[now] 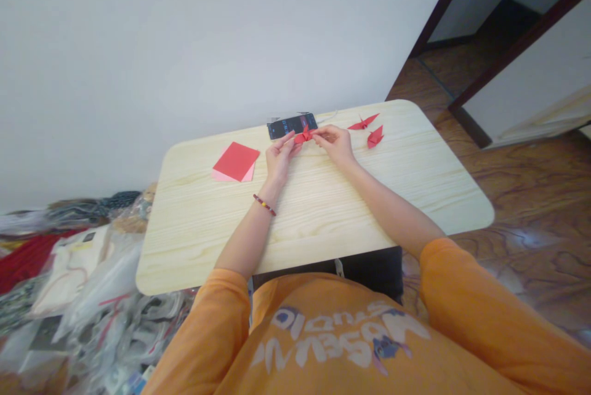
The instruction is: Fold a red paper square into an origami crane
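Between my two hands, just above the table, is a red origami crane (305, 135) with its folded points sticking out. My left hand (279, 156) pinches its left side between thumb and fingers. On the other side, my right hand (336, 144) grips the right point with the fingertips. Two more folded red pieces lie to the right of my right hand: a slim crane with spread points (364, 122) and a more compact folded crane (375, 137). Left of my left hand, a red square sheet of paper (237, 161) rests over pink paper (223, 176).
A lit phone (292, 126) with a cable (328, 117) lies at the table's back edge, right behind the hands. The pale wooden table (318, 216) stands against a white wall (207, 38). Bagged goods and clothes (92, 284) crowd the floor at left; a doorway opens at right.
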Available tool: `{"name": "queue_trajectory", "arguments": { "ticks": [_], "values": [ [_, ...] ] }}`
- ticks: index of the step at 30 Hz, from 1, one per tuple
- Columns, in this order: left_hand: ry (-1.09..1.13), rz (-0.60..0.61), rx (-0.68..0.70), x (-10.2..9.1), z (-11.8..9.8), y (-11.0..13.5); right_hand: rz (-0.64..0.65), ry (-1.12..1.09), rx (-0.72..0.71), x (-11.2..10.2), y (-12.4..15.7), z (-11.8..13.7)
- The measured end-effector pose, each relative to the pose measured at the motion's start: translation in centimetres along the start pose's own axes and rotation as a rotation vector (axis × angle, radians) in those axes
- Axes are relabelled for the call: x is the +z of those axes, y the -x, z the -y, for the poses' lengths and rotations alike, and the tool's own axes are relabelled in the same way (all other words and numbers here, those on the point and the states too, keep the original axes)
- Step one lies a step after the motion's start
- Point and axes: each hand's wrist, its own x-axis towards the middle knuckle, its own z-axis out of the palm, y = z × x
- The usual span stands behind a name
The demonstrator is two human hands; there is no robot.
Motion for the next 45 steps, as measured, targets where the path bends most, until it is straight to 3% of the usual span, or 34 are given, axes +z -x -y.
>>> {"name": "queue_trajectory", "arguments": {
  "ticks": [13,37,45],
  "values": [
    [-0.003,0.003,0.008,0.02,-0.03,0.04,0.018,-0.008,-0.055,-0.13,0.15,0.1],
    [-0.046,0.019,-0.012,0.42,-0.18,0.42,0.031,0.172,-0.089,-0.63,0.33,1.03],
    [-0.06,0.043,0.003,0.21,-0.15,0.41,0.032,-0.002,0.02,-0.44,-0.06,0.41]
  ]
}}
